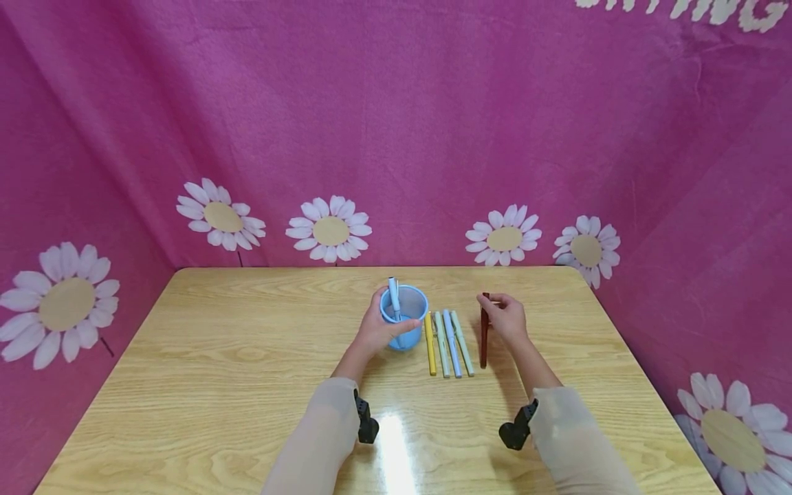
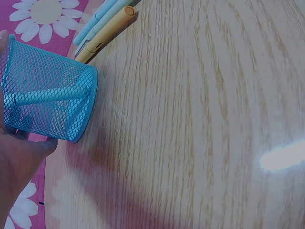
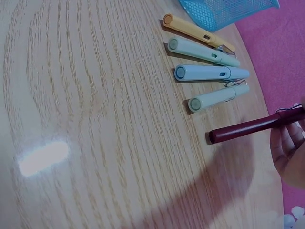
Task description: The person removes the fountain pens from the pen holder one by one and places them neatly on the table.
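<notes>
My left hand (image 1: 379, 331) grips a light blue mesh pen cup (image 2: 52, 90) round its side. A light blue pen (image 1: 394, 295) stands tilted inside, its top end above the rim. With thumb and fingers, my right hand (image 1: 507, 317) pinches a dark red pen (image 3: 252, 128) near its clip end. The pen's other end is at or close to the tabletop; contact is unclear. Between the hands, a yellow pen (image 3: 195, 31), a pale green pen (image 3: 202, 50), a blue pen (image 3: 209, 73) and another pale green pen (image 3: 217, 98) lie side by side.
All this is on a light wood-grain table (image 1: 235, 357), with a bright glare patch near the front. A pink cloth (image 1: 396, 137) with white daisies hangs behind the table and at both sides. Each wrist wears a black camera (image 1: 366, 421).
</notes>
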### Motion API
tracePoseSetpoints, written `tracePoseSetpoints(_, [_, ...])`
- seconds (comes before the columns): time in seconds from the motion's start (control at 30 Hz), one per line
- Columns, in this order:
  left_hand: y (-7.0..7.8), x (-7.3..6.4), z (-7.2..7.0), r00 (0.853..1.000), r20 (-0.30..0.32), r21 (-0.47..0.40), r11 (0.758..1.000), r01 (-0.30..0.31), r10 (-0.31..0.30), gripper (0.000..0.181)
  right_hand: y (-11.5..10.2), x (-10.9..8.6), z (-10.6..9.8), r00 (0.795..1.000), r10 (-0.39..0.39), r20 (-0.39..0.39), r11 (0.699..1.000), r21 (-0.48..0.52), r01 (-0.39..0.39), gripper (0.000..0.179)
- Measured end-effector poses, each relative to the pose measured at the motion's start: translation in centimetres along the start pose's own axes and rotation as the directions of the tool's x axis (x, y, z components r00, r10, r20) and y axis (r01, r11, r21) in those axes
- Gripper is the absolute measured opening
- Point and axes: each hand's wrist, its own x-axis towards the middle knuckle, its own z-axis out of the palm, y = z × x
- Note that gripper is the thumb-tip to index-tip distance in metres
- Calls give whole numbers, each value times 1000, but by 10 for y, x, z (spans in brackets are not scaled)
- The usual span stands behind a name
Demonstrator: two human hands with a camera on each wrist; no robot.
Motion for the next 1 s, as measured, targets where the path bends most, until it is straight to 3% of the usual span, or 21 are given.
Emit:
tracePoseSetpoints(0.63, [-3, 1, 0, 1000, 7, -3, 1000, 4, -4, 97, 9, 3, 9, 992, 20, 125, 1000, -14, -19, 40])
tracePoseSetpoints(1.0, [-2, 1, 0, 1000, -1, -5, 1000, -5, 5, 95, 12, 2, 21, 996, 33, 83, 999, 29, -36, 40])
